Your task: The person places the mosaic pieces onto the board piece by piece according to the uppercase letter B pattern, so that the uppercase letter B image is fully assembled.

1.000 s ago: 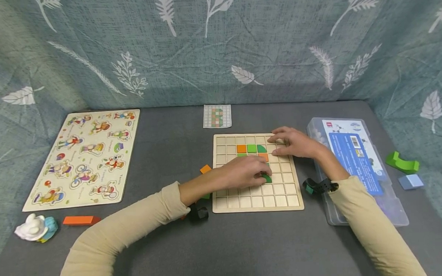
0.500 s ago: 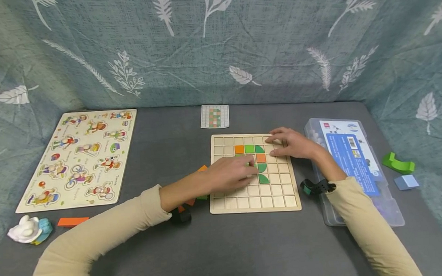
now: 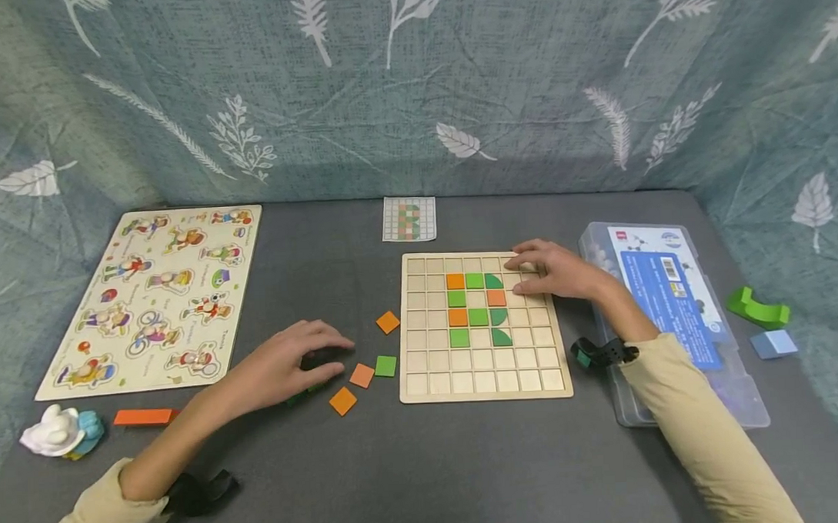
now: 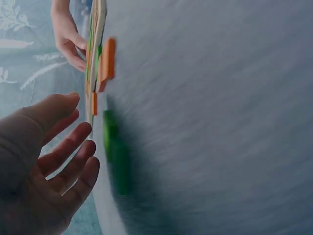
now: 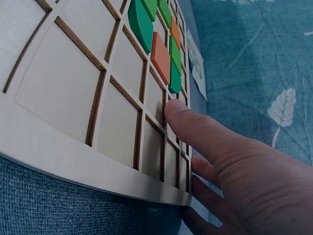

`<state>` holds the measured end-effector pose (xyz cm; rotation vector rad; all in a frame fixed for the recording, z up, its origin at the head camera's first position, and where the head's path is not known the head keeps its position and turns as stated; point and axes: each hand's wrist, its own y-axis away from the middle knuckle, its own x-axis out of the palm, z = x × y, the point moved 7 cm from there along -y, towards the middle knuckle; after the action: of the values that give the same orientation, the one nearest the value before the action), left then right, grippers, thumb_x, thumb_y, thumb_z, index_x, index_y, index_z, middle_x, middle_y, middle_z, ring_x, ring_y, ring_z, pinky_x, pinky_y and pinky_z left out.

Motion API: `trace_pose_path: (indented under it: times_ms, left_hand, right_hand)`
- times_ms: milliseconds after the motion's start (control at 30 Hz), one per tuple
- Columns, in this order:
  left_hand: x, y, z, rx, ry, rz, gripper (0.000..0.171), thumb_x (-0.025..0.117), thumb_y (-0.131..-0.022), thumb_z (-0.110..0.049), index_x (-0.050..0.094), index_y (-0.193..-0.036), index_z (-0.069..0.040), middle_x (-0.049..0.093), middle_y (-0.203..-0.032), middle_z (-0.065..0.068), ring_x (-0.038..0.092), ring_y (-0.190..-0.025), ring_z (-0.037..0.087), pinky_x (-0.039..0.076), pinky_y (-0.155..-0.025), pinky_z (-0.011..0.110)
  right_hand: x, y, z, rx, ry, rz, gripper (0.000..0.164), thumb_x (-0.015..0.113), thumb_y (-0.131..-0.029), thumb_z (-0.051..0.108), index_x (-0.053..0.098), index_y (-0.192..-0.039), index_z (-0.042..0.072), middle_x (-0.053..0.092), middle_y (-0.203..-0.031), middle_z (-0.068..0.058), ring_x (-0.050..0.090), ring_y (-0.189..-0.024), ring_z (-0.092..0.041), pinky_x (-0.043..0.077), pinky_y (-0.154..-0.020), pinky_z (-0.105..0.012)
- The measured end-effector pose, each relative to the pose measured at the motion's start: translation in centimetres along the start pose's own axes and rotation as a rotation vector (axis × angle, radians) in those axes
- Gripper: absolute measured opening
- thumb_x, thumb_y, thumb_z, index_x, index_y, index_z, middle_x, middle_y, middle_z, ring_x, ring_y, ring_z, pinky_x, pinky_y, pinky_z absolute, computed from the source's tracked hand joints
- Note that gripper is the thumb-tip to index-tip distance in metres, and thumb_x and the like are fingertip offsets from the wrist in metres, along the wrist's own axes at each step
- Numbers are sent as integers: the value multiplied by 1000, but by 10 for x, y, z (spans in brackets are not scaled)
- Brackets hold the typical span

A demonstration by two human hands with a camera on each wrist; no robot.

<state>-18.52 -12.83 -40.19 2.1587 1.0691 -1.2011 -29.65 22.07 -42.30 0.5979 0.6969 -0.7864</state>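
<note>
My left hand (image 3: pixel 284 368) is over the table left of the wooden grid board (image 3: pixel 485 382), fingers spread, nothing between them. Just beyond its fingertips in the left wrist view lie green tiles (image 4: pixel 117 166), mostly hidden under the hand in the head view. Near it lie loose square tiles: a salmon tile (image 3: pixel 361 375), orange tile (image 3: pixel 342 401) and light green tile (image 3: pixel 386 366). My right hand (image 3: pixel 561 272) rests on the board's upper right corner, its thumb (image 5: pixel 181 110) over the grid. Orange, green and quarter-round dark green tiles (image 3: pixel 501 336) sit in the board's middle squares.
Behind the board lies a small printed pattern card (image 3: pixel 409 219). A picture puzzle board (image 3: pixel 157 301) is at left, with a white-and-blue figurine (image 3: pixel 61 432) and orange block (image 3: pixel 145 417) below. On the right are a clear plastic case (image 3: pixel 670 314), green arch block (image 3: pixel 758 308) and light blue block (image 3: pixel 775 344).
My left hand has left the board and moved left to the loose tiles, uncovering the placed tiles. A dark green quarter-round tile it touched stays on the board. My right hand has stayed put.
</note>
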Motion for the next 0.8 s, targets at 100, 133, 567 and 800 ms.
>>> trace_pose_path:
  times_ms: [100,133,567,800]
  left_hand:
    - [5,13,-1,11,-2,-49,27,70,-89,-23,69,-116,-20,65,-114,-6,59,-105,15,50,-87,41]
    - [7,16,-2,14,5,-70,26,71,-89,-23,70,-114,-20,65,-113,-7,58,-105,14,50,-87,41]
    - [25,15,-21,-11,-29,-150,27,78,-82,-28,73,-107,-22,65,-109,-9,60,-103,15,49,-87,43]
    - [28,10,-27,-30,-109,-144,23,79,-81,-29,73,-103,-22,65,-107,-8,59,-99,15,47,-84,41]
  right_hand:
    - [-1,1,1,0,1,-1,47,68,-91,20,57,-133,3,35,-150,-25,30,-139,-47,32,-107,-63]
    - [-1,1,1,-2,3,-2,47,68,-91,20,57,-133,3,35,-149,-25,30,-139,-47,32,-107,-63]
    - [1,0,2,-7,5,-1,47,68,-91,20,57,-134,3,35,-149,-25,29,-139,-47,31,-107,-63]
    - [0,1,3,-3,0,-1,47,68,-91,20,57,-134,4,35,-150,-25,29,-139,-47,31,-107,-63]
